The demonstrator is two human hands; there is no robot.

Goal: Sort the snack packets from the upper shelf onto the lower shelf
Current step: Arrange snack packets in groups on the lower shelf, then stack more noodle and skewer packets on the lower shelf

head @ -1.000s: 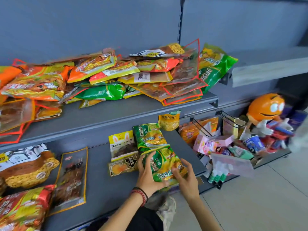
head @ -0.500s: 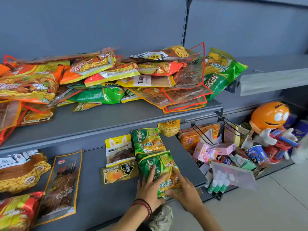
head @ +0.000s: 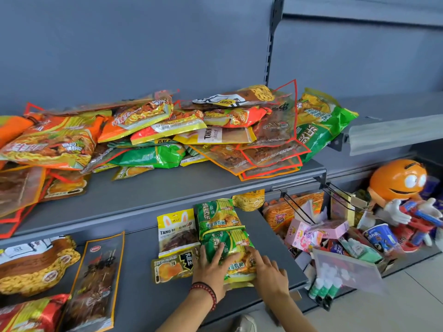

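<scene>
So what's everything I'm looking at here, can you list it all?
Upper shelf: one, grey, mid-frame.
Heaped snack packets: many, orange, green, yellow, red, upper shelf.
Lower shelf: one, grey, below.
Green noodle packets: two, green, lower shelf, one behind the other.
Rabbit-ear packet: one, yellow, left of them.
Small packet: one, yellow-black, before the rabbit-ear packet.
Back packet: one, yellow, behind the green ones.
Clear packet: one, orange-edged, lower shelf, left.
Brown packet: one, brown-white, far left.
Red packet: one, red, bottom-left corner.
Round figure: one, orange, right.
Pink box: one, pink, among jumbled goods, right.
Left hand and right hand: two, bare, flat on the front green packet; red bead bracelet on left wrist.
</scene>
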